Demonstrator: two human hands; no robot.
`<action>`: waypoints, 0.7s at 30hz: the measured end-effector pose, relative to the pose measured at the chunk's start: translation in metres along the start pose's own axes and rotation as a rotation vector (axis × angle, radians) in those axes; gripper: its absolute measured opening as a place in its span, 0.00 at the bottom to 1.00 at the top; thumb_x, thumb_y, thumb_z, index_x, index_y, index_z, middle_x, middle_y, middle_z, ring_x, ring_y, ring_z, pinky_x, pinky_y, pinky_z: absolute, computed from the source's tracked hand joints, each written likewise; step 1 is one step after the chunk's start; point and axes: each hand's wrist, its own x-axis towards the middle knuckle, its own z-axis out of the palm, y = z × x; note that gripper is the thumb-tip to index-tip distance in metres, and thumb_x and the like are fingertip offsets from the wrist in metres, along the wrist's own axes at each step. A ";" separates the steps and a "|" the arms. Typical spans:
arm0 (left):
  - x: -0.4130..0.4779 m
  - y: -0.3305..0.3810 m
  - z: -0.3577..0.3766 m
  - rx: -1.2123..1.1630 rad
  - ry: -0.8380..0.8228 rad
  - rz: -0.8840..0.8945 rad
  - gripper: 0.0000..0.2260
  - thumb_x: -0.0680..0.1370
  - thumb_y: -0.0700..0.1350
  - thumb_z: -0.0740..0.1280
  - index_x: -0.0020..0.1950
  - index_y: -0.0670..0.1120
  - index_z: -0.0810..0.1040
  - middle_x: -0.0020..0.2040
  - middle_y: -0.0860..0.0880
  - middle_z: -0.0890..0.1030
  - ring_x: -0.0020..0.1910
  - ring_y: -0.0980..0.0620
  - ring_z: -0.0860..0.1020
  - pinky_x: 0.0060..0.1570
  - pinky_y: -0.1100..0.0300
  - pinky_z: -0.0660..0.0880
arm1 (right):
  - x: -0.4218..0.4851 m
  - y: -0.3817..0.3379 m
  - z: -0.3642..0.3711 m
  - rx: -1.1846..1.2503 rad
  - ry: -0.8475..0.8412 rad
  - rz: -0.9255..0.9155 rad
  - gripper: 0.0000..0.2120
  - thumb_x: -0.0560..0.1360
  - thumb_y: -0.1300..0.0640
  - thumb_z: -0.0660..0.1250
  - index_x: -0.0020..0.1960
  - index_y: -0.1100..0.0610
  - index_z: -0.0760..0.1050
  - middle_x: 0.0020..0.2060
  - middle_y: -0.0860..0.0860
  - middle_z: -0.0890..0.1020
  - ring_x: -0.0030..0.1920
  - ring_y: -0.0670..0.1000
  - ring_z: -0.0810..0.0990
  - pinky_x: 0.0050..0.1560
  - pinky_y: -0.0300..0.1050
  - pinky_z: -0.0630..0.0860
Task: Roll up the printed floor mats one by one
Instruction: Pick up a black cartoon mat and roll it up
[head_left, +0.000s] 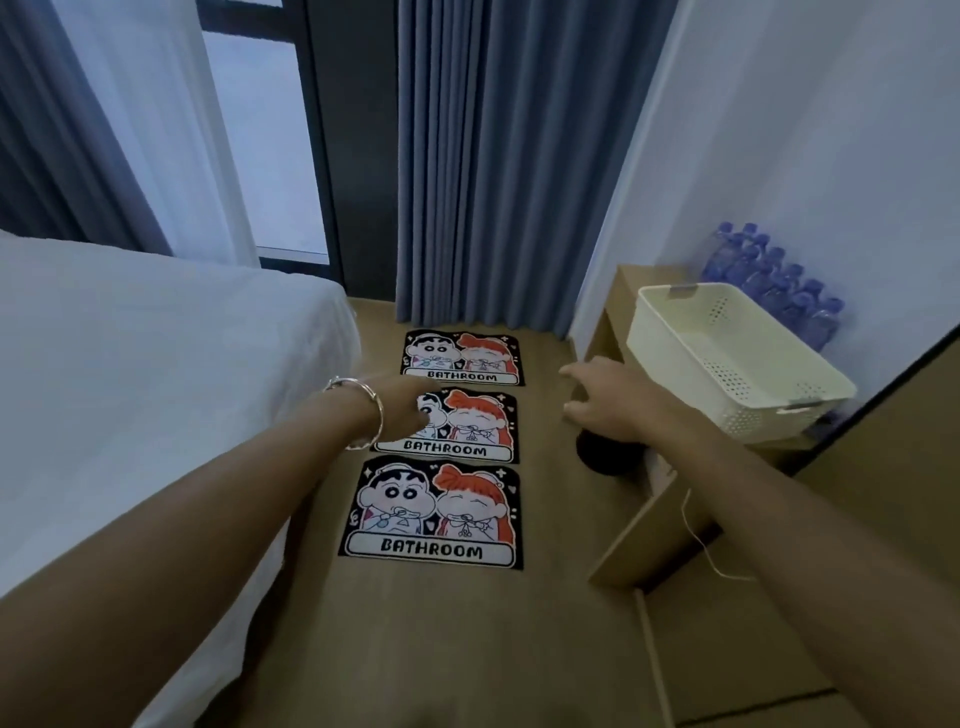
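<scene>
1. Three flat mats lie in a row on the wood-grain floor (441, 639), short edges almost touching. Each is a black-edged rectangle with two cartoon children and a white "BATHROOM" strip.
2. The far mat (462, 358) sits just before the curtain (498, 182), which hangs in deep blue pleats. The middle mat (470, 428) and the near mat (434, 512) follow towards me. None is rolled yet.
3. The left hand (402, 402) reaches out over the left upper corner of the middle mat. Its fingers point away and are blurred, so I cannot tell whether they are loose or curled, or whether they touch the pile.
4. A thin silver bracelet (363, 410) rings that wrist.
5. The right hand (602, 397) hangs in the air to the right of the mats, its fingers spread and slack, grasping nothing.
6. Left of the mats is a bed (130, 364) under a soft, creased white sheet.
7. To the right, a cream plastic basket (727, 358), boxy with perforated walls, rests on a low wooden table (618, 306).
8. Clear bottles (774, 280) with blue caps stand behind the basket against the wall.
</scene>
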 end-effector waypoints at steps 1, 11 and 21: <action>0.012 -0.006 -0.001 0.003 -0.010 0.028 0.24 0.80 0.48 0.61 0.75 0.54 0.60 0.63 0.48 0.77 0.60 0.48 0.75 0.62 0.51 0.72 | 0.013 -0.005 0.003 0.012 -0.018 0.016 0.24 0.79 0.52 0.61 0.74 0.53 0.62 0.68 0.55 0.68 0.65 0.55 0.71 0.61 0.47 0.69; 0.134 -0.047 0.033 0.025 -0.191 0.199 0.22 0.80 0.48 0.58 0.74 0.54 0.60 0.57 0.47 0.79 0.46 0.50 0.74 0.54 0.52 0.75 | 0.102 -0.027 0.078 0.079 -0.281 0.094 0.24 0.79 0.50 0.60 0.74 0.50 0.60 0.69 0.53 0.66 0.64 0.54 0.72 0.62 0.50 0.72; 0.213 -0.068 0.114 -0.010 -0.392 0.023 0.22 0.80 0.49 0.57 0.74 0.56 0.59 0.65 0.47 0.75 0.60 0.46 0.75 0.57 0.52 0.74 | 0.220 0.038 0.157 0.202 -0.428 0.056 0.21 0.79 0.53 0.60 0.71 0.52 0.64 0.67 0.55 0.69 0.63 0.54 0.71 0.59 0.47 0.71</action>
